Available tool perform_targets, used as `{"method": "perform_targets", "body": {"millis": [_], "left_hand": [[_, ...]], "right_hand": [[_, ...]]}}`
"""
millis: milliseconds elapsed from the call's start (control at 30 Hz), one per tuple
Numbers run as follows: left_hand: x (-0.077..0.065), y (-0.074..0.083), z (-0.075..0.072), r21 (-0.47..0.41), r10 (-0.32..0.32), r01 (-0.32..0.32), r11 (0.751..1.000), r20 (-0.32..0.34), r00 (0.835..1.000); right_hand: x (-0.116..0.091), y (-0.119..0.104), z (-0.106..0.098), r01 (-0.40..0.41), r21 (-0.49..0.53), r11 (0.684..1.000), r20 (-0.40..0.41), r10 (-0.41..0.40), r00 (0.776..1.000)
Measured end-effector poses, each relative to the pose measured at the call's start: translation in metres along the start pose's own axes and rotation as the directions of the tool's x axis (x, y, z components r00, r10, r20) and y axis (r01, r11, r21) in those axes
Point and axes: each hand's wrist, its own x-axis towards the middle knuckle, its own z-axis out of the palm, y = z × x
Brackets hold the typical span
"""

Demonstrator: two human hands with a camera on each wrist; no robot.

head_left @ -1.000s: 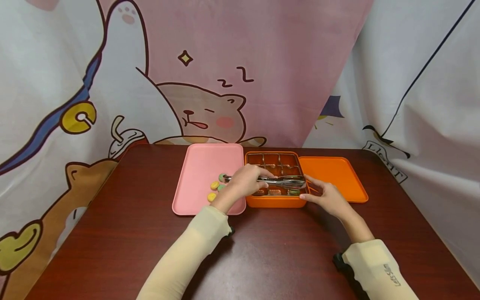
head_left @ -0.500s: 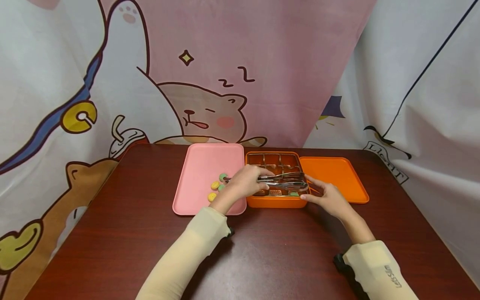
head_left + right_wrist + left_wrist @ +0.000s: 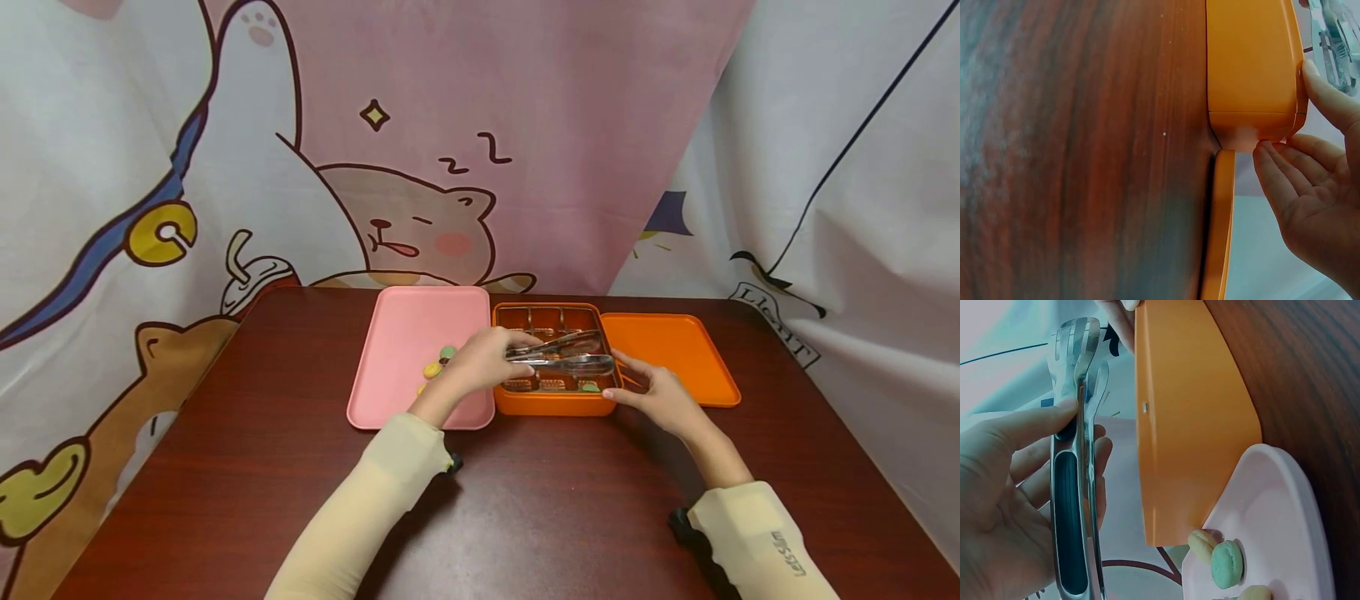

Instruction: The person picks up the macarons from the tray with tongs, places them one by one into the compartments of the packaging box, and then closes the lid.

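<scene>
My left hand [image 3: 480, 358] grips metal serving tongs [image 3: 576, 364] above the orange compartment box [image 3: 555, 406]. The two arms of the tongs stand apart, with nothing seen between them. In the box's front right compartment lies a green macaron [image 3: 590, 387]. My right hand [image 3: 662, 400] touches the box's right front corner; in the right wrist view its thumb lies at the rim and the fairly straight fingers rest against the side. On the pink tray [image 3: 390, 350] lie a green macaron [image 3: 1227, 564] and yellow macarons [image 3: 432, 370], partly hidden by my left hand.
An orange lid [image 3: 667, 358] lies flat to the right of the box, behind my right hand. The pink tray stands close along the box's left side. All rest on a dark wooden table [image 3: 555, 508], with a printed curtain [image 3: 570, 150] behind.
The arms of the tongs have spread apart, and my left hand has shifted slightly. The green macaron in the front right compartment now shows more plainly. My right hand stays at the box.
</scene>
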Motion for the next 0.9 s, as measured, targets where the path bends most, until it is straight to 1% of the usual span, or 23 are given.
{"method": "perform_targets", "body": {"millis": [200, 367, 600, 733, 833, 900], "left_hand": [[-0.002, -0.001, -0.005, -0.050, 0.001, -0.001, 0.999, -0.015, 1.000], [-0.004, -0.003, -0.009, -0.058, 0.007, -0.009, 0.998, -0.041, 0.999], [-0.011, -0.008, -0.016, -0.076, 0.012, -0.017, 0.997, -0.067, 0.998], [-0.015, -0.011, -0.020, -0.142, -0.022, 0.013, 0.990, -0.059, 0.998], [-0.018, -0.013, -0.022, -0.219, -0.052, 0.041, 0.975, -0.043, 0.998], [-0.020, -0.014, -0.024, -0.235, -0.053, 0.040, 0.971, -0.046, 0.998]], "right_hand": [[0.000, 0.001, -0.001, -0.003, 0.002, 1.000, 0.004, 0.003, 1.000], [0.000, 0.001, -0.001, -0.001, 0.003, 1.000, 0.001, 0.001, 1.000], [0.001, 0.001, -0.001, 0.006, 0.003, 1.000, -0.009, -0.006, 1.000], [0.000, -0.001, -0.001, -0.003, 0.011, 1.000, -0.003, 0.003, 1.000], [-0.001, -0.001, -0.001, 0.003, 0.011, 1.000, 0.000, -0.003, 1.000], [-0.001, -0.001, -0.001, 0.010, 0.009, 1.000, -0.003, -0.010, 1.000]]}}
